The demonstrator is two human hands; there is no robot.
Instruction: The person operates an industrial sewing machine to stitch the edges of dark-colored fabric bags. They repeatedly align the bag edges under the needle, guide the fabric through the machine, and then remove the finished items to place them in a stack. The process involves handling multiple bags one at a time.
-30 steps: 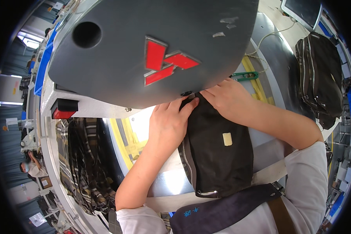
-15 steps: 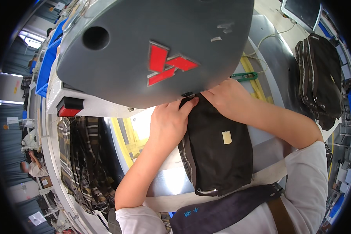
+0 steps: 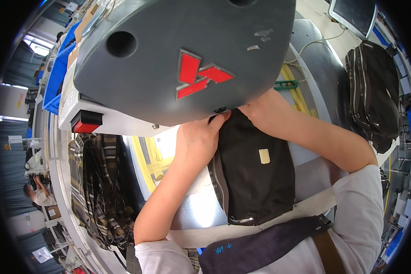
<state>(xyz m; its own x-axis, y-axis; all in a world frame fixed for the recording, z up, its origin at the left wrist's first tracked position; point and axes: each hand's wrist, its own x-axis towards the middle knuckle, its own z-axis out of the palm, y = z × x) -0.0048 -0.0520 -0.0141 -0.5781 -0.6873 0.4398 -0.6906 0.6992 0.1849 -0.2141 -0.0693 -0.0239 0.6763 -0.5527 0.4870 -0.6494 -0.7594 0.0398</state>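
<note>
A black fabric piece with a metal zipper down its left side and along its near end lies before me, its far end under the sewing machine's large grey head. A small pale yellow patch sits on the fabric. My left hand closes on the far left corner, thumb and fingers pinching it close below the machine head. My right hand is curled at the far right edge of the fabric. The machine head partly hides the fingertips of both hands and the spot between them.
Plaid fabric hangs in a bundle at the left. More black zippered pieces are stacked at the right. Green thread snips lie beyond my right hand, near a pale cord. A red and black switch juts from the machine's left side.
The black fabric has slid slightly away from me, toward the machine, with both hands keeping hold of it. The machine head appears shifted a little to the right in the view.
</note>
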